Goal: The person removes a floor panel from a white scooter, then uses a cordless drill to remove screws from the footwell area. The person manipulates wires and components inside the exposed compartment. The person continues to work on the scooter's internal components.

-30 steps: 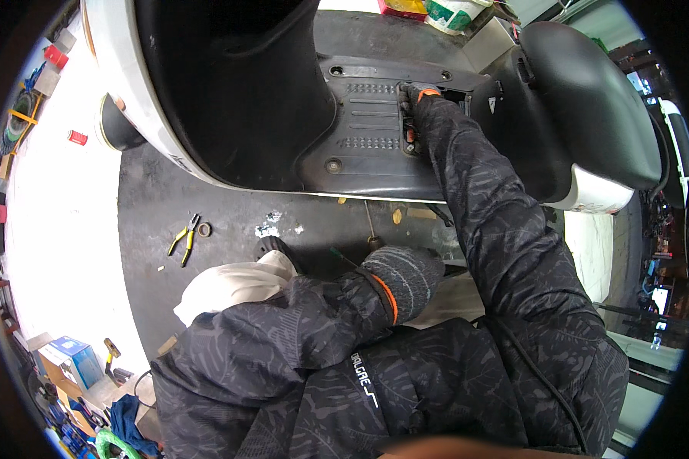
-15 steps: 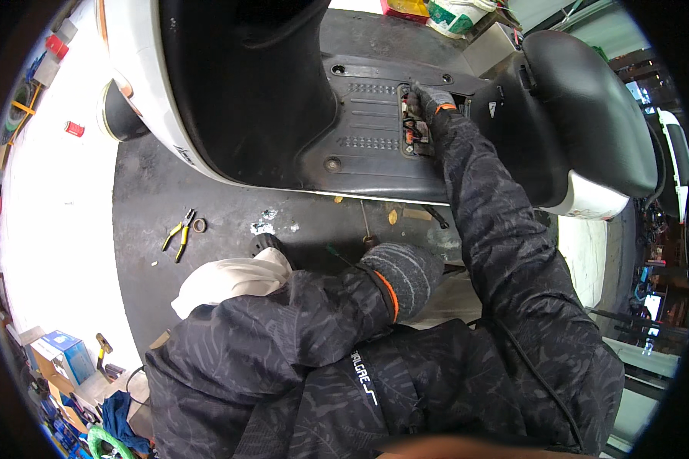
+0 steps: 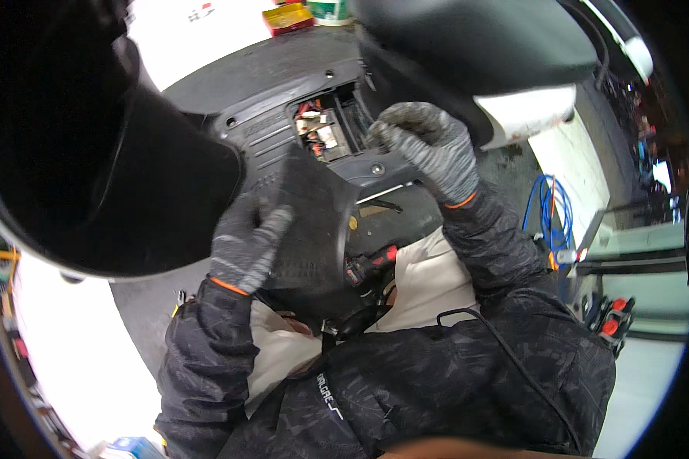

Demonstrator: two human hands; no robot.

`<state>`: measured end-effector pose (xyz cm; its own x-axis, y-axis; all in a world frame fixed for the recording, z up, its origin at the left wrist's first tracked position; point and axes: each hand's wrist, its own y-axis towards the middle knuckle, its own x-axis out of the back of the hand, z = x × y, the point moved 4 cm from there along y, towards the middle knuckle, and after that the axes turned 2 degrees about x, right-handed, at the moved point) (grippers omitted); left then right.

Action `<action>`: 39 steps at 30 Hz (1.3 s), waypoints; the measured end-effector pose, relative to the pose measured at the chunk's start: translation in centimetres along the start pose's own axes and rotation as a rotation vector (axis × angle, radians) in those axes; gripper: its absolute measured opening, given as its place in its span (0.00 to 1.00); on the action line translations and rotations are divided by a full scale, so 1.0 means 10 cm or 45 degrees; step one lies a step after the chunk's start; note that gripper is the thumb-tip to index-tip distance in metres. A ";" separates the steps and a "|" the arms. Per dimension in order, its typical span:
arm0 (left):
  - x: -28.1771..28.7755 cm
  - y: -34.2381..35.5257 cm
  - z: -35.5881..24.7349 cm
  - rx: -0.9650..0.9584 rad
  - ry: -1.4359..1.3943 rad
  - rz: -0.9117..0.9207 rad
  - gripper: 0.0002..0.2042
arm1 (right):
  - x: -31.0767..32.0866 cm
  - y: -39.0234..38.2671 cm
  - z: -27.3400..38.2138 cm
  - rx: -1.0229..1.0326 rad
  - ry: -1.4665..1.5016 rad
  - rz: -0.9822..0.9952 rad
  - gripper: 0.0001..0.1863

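A black, flexible-looking floor mat [image 3: 314, 222] with a raised pattern stands up in front of me, over the near edge of the scooter's footboard [image 3: 245, 141]. My left hand [image 3: 249, 241], in a grey glove, is closed on its left side, the thumb over the face. Behind the mat an open compartment [image 3: 321, 130] in the footboard shows wires and a pale-labelled block. Right of this opening my gloved right hand [image 3: 432, 145] is raised with curled fingers. Its fingertips are blurred, and anything in them cannot be made out.
The scooter's black seat [image 3: 475, 42] is at upper right. A black-and-red power tool [image 3: 367, 271] lies by my legs. Blue cable [image 3: 551, 214] is coiled on the floor at right. A red-and-yellow tray [image 3: 287, 19] and a white-green bucket [image 3: 329, 9] stand beyond.
My right hand has come out of the compartment, back toward me. My left hand has risen from my lap and now holds the mat upright. The view has shifted.
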<state>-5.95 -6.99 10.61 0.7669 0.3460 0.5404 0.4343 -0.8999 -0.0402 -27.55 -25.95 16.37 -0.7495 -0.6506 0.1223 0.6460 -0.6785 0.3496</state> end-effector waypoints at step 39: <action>-0.64 0.40 1.40 0.571 -0.142 -0.210 0.17 | 0.50 -0.52 0.08 0.064 -0.221 0.029 0.16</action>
<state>-2.50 -9.06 -4.73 0.7059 0.5230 0.4777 0.6964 -0.6358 -0.3329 -34.76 -25.39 15.95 -0.7514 -0.5937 0.2878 0.6582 -0.6437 0.3905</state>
